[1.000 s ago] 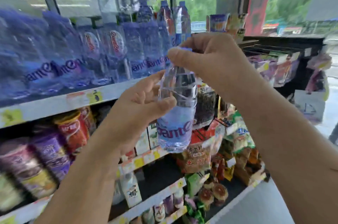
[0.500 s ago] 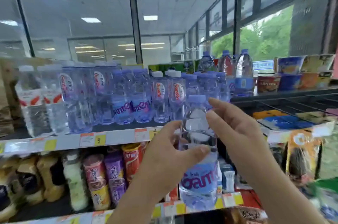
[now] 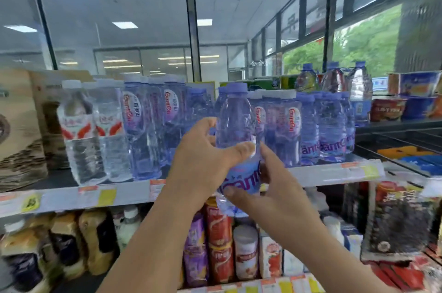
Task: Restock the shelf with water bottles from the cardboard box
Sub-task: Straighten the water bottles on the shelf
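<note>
A clear water bottle [image 3: 235, 123] with a pale purple cap and purple label stands upright in the air in front of the top shelf [image 3: 334, 172]. My left hand [image 3: 203, 161] grips its middle from the left, thumb across the front. My right hand [image 3: 270, 192] holds its lower part from the right, thumb on the label. Behind it, rows of matching purple bottles [image 3: 308, 127] fill the shelf, with a narrow gap right behind the held bottle. The cardboard box with the stock is out of sight.
Clear bottles with red labels [image 3: 86, 132] stand at the shelf's left, beside a brown carton [image 3: 19, 130]. Larger bottles [image 3: 358, 92] and instant noodle cups [image 3: 387, 108] sit at the back right. Drink cans and snack packs [image 3: 220, 242] fill the lower shelf.
The view has risen and swung left to face the top shelf. Both hands have raised the bottle to shelf height. My right hand has slid from the cap down to the label.
</note>
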Motion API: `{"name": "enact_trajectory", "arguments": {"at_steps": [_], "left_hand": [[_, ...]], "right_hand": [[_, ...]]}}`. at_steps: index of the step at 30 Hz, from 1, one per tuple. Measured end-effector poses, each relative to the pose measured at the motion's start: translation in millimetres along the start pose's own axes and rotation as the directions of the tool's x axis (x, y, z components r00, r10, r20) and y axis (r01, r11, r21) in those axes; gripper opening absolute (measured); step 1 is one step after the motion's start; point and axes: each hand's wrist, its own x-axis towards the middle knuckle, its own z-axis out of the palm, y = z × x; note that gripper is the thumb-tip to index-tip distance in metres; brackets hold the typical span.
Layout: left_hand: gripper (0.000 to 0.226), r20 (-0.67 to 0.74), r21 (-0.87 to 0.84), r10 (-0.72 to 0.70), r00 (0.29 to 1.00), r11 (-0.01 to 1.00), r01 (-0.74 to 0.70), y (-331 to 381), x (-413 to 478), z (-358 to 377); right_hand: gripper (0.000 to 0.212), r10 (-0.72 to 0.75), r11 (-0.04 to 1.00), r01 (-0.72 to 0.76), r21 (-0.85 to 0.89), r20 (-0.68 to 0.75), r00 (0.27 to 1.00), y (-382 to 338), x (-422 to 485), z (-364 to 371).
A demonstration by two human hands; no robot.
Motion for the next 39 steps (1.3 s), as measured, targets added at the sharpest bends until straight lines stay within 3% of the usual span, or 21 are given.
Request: {"name": "enact_trajectory", "arguments": {"at_steps": [3, 7, 10, 13, 19, 25, 29, 33, 35, 39], "left_hand": [[0.040, -0.017, 0.044, 0.028, 0.999, 0.999, -0.028, -10, 25, -26], [0.036, 0.008, 0.090, 0.054, 0.999, 0.994, -0.055, -16, 57, -45], [0.058, 0.016, 0.042, 0.028, 0.999, 0.999, -0.029, -27, 71, -54], [0.060, 0.014, 0.022, -0.006, 1.000, 1.000, 0.005, -46, 76, -59], [0.076, 0.020, 0.014, -0.099, 0.995, 0.995, 0.099, -71, 81, -57], [0.072, 0.028, 0.074, -0.099, 0.995, 0.993, 0.097, -76, 79, -56], [0.072, 0.003, 0.112, -0.069, 0.998, 0.991, 0.068, -76, 73, -51], [0.090, 0.011, 0.180, -0.042, 0.999, 0.983, 0.040, -71, 71, -50], [0.085, 0.002, 0.225, -0.037, 0.999, 0.974, 0.035, -64, 66, -50], [0.061, -0.143, 0.312, 0.055, 0.988, 0.950, -0.007, -59, 56, -52]], "right_hand": [[0.087, -0.016, 0.998, 0.012, -0.063, -0.071, 0.997, -8, 39, 33], [0.082, 0.001, 0.992, -0.017, -0.125, -0.127, 0.992, -15, 78, 55], [0.068, -0.012, 0.986, -0.015, -0.165, -0.162, 0.987, -11, 96, 57], [0.052, -0.009, 0.986, -0.021, -0.168, -0.172, 0.985, -1, 110, 60], [0.081, -0.027, 0.979, 0.002, -0.202, -0.119, 0.993, 13, 121, 69], [0.060, -0.013, 0.976, -0.008, -0.216, -0.093, 0.996, 20, 114, 66], [0.072, -0.010, 0.978, -0.009, -0.209, -0.089, 0.996, 20, 109, 67], [0.077, 0.022, 0.974, -0.038, -0.224, -0.076, 0.997, 15, 106, 65], [0.064, 0.032, 0.972, -0.049, -0.230, -0.075, 0.997, 13, 106, 66], [0.087, -0.006, 0.967, -0.022, -0.255, -0.108, 0.994, 10, 96, 64]]}}
